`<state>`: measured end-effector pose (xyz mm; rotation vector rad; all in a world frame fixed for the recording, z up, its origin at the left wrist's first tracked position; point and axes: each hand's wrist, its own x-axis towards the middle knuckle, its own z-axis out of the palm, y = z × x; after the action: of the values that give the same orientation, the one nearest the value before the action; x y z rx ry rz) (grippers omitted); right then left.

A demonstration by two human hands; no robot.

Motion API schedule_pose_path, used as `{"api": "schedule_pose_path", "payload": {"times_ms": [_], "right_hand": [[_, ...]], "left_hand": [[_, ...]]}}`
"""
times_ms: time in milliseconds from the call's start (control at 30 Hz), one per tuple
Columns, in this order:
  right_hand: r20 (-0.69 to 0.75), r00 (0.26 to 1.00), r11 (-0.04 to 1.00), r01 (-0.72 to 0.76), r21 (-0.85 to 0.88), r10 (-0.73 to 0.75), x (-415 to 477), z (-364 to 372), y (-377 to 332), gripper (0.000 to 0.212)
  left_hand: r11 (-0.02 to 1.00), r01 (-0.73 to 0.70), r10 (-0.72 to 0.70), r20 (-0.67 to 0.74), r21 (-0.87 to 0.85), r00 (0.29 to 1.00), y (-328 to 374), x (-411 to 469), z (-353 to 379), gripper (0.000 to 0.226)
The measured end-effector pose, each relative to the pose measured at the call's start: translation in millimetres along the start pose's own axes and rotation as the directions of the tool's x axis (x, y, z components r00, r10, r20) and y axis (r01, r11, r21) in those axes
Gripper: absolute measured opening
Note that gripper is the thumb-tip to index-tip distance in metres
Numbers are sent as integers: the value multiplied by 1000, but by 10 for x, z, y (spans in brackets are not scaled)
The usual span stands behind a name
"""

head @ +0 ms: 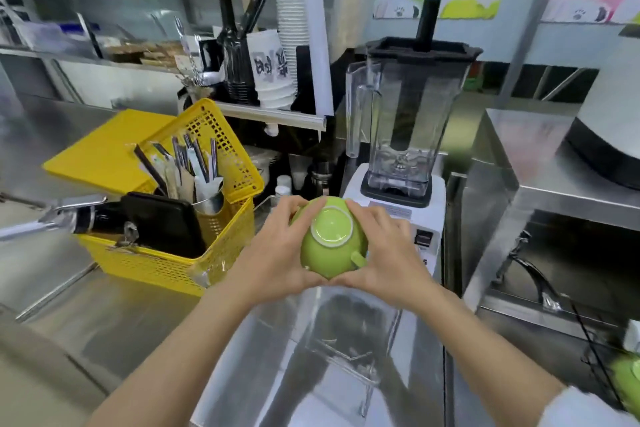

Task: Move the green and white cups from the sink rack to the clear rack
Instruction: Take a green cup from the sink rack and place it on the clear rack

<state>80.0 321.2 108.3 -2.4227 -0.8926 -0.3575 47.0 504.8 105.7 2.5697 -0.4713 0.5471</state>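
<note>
Clearly both hands shared the grip: the left hand (277, 246) and right hand (388, 253) were cupped closed around the upside-down green cup (330, 239), held in the air over the clear rack (346, 329) on the tabletop (138, 315). Lowering it level, handle clear of the rack's walls, would probably seat it best.

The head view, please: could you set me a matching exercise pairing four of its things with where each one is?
Things:
1. green ceramic cup
2. yellow plastic basket
3. clear blender jug with black lid
4. clear acrylic rack

Places:
A. on the white blender base
B. below the hands, on the steel counter
C. held upside down in both hands
D. left of the hands, holding utensils

Pairs: 1-C, 2-D, 3-A, 4-B
</note>
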Motion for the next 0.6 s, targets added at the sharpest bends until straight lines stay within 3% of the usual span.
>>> {"api": "schedule_pose_path", "payload": {"times_ms": [167, 333, 500, 600], "right_hand": [[122, 990, 997, -72, 8, 70, 420, 337, -112, 108], [206, 964, 982, -182, 56, 167, 677, 647, -166, 104], [192, 951, 953, -269, 141, 241, 773, 751, -178, 93], [244, 934, 943, -302, 143, 262, 758, 806, -132, 83]], "left_hand": [[983, 161, -149, 129, -87, 980, -450, 42, -114, 107], [969, 238, -216, 262, -58, 941, -775, 102, -124, 103], [944, 302, -262, 258, -131, 930, -909, 115, -110, 105], [939, 327, -292, 253, -108, 922, -927, 84, -102, 92]]}}
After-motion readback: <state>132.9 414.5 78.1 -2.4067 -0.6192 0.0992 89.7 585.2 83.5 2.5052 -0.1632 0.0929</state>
